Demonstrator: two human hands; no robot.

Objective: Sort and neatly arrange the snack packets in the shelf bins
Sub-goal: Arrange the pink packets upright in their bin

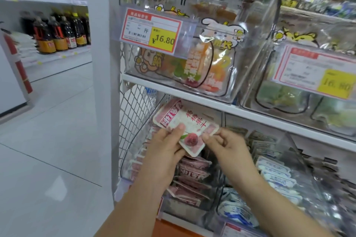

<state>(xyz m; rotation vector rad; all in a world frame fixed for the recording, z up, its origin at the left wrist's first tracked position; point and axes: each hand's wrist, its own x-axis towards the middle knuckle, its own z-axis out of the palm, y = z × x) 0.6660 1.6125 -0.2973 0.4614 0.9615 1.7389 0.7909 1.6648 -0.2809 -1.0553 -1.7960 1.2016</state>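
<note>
A pink and white snack packet (189, 121) with a red fruit picture is held up in front of the lower shelf. My left hand (169, 144) grips its lower left edge, thumb on the front. My right hand (225, 142) pinches its right corner. Below the hands, a clear bin (207, 201) holds several more pink packets (192, 177) stacked on edge. To the right, another clear bin (308, 177) holds several blue and white packets (273, 175).
The shelf above (212, 102) carries clear bins of mixed snacks (192, 67) with red and yellow price tags (151, 30). A wire mesh side panel (134, 111) bounds the left. Bottles (61, 31) line shelves across the tiled aisle (48, 131).
</note>
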